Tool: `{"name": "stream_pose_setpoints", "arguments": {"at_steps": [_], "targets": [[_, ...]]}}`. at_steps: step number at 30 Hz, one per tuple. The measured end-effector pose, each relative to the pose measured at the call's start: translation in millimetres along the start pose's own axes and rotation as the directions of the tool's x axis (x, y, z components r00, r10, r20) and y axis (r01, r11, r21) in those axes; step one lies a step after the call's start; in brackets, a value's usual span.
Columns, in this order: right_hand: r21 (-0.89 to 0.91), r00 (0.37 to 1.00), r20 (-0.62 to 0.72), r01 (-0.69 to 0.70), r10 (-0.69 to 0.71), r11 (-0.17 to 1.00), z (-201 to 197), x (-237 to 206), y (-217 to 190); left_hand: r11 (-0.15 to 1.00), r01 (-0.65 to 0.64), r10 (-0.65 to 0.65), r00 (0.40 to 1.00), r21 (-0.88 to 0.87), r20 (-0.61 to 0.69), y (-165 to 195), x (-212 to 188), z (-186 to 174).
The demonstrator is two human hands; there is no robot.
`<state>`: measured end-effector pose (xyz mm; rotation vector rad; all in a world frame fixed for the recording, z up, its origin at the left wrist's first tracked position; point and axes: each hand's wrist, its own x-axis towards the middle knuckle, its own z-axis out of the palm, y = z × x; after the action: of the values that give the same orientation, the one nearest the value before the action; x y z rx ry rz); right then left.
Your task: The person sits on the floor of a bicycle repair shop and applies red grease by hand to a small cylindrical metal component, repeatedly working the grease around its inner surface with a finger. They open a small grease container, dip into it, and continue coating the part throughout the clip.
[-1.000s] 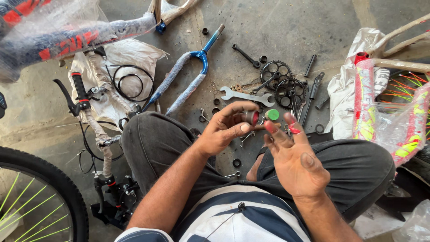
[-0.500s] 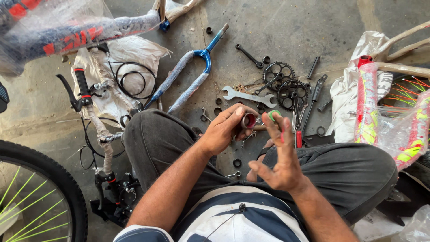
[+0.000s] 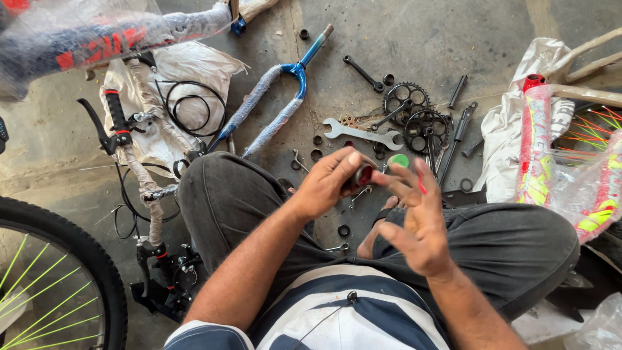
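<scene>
My left hand [image 3: 329, 183] is closed around a small round part with a dark red face [image 3: 364, 174], held above my knees. My right hand [image 3: 414, 217] hovers just right of it with fingers spread, the fingertips close to the part; one finger carries a red smear. A small green round lid [image 3: 398, 160] shows just beyond my right fingertips, and whether it is held or lying on the floor I cannot tell. I sit cross-legged on a concrete floor [image 3: 402, 39].
A silver spanner [image 3: 363, 133], two black chainrings with cranks [image 3: 414, 113], small rings and bolts lie ahead. A blue fork [image 3: 272, 104] in wrap lies to the left, handlebars with cables [image 3: 139, 155] further left, a wheel [image 3: 58, 279] at bottom left, wrapped frame parts [image 3: 557, 162] on the right.
My right hand has turned from palm-up to fingers spread beside the left hand. The green lid has left its palm and now shows beyond the fingertips. The left hand keeps the round part.
</scene>
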<state>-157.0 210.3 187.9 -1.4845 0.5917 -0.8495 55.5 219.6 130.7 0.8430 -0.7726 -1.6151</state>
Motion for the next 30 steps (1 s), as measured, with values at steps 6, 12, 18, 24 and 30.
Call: {"name": "stream_pose_setpoints", "arguments": {"at_steps": [6, 12, 18, 24, 30], "targets": [[-0.054, 0.997, 0.014, -0.071, 0.072, 0.996, 1, 0, 1, 0.983, -0.141, 0.149, 0.986, 0.116, -0.068, 2, -2, 0], [0.070, 0.998, 0.015, -0.070, 0.069, 0.995, 2, -5, 1, 1.000, -0.023, 0.023, 0.999, -0.004, -0.049, -3, 0, 5], [-0.355, 1.000, 0.020, 0.015, -0.008, 0.935, 8, -2, 2, 0.995, -0.104, 0.103, 0.990, -0.003, -0.097, 0, 0, -1], [-0.683, 0.931, 0.234, 0.362, -0.280, 0.634, -3, 13, 2, 0.998, 0.013, -0.014, 1.000, -0.060, -0.022, 0, 0, 1], [-0.746, 0.903, 0.294, 0.423, -0.314, 0.515, -2, 26, 14, 0.993, -0.113, 0.111, 0.992, 0.024, 0.051, 5, -3, 3]]}}
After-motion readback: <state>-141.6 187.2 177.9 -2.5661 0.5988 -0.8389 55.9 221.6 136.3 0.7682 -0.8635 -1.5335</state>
